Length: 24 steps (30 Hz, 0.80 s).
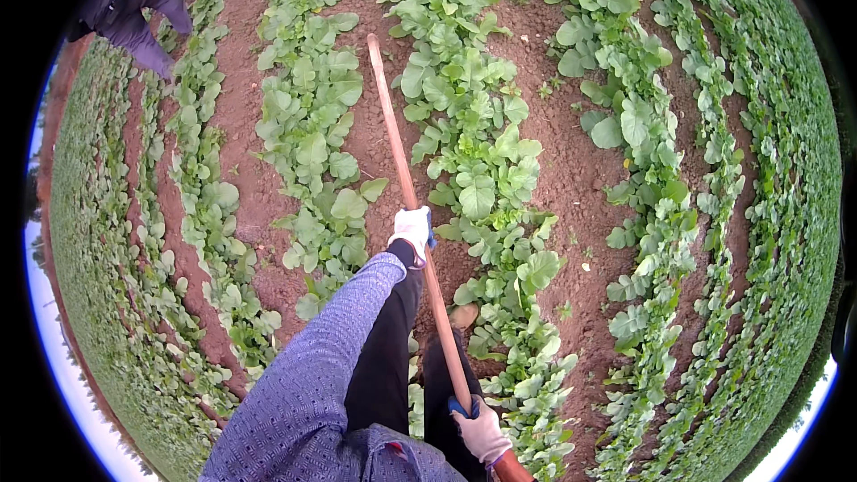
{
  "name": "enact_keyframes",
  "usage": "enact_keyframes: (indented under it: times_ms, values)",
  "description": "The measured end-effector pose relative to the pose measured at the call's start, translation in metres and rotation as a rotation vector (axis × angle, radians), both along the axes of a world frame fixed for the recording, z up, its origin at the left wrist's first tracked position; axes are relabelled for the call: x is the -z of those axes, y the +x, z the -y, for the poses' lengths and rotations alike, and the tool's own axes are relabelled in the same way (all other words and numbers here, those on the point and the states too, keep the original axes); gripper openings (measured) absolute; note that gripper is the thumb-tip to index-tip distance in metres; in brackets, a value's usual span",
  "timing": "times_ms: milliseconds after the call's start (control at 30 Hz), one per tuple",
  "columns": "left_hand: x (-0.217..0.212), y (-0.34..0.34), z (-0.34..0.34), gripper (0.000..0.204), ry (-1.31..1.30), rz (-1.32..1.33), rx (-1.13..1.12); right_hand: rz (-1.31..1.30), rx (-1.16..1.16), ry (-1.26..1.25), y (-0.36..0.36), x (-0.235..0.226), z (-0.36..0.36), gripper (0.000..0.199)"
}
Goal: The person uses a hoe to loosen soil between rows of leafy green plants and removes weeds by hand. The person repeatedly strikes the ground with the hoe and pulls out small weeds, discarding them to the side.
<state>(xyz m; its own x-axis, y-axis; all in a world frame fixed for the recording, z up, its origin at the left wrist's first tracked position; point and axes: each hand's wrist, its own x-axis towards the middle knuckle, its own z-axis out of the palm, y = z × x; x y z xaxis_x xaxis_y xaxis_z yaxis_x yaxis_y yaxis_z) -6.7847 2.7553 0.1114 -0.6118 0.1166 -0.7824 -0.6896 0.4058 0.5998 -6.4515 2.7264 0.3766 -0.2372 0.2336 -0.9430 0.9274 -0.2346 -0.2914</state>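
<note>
Between two rows of leafy plants (312, 152), left hand (412, 230) grips the wooden handle (402, 152) mid-shaft; right hand (482, 433) clasps its near end. Shaft runs away from the person, tilted leftward; far tip unclear.

The one view sits on my head and looks steeply down over my chest and arms at the field rows (464, 152) running away from me. It is a wide fisheye: near my body, far at the rim, where rows bend.
</note>
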Motion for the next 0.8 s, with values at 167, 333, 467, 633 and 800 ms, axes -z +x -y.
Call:
enact_keyframes:
  times_ms: [167,333,467,633,800]
  values:
    - [-0.091,0.131,0.024,0.022,0.093,0.351,-0.172,0.014,-0.032,0.077,0.103,-0.103,0.011,0.049]
    - [-0.105,0.292,0.088,0.026,0.228,0.577,-0.298,0.193,0.007,-0.067,0.239,-0.139,0.052,0.043]
    - [-0.094,0.304,0.105,0.020,0.136,0.825,-0.109,0.156,-0.221,-0.235,0.318,-0.104,0.040,0.043]
    - [-0.024,0.261,0.076,0.014,0.214,1.069,-0.256,0.190,0.292,-0.032,0.231,0.072,-0.059,0.036]
    - [0.041,0.240,0.053,0.016,0.102,0.916,-0.208,0.166,0.254,0.615,0.200,0.313,-0.168,0.041]
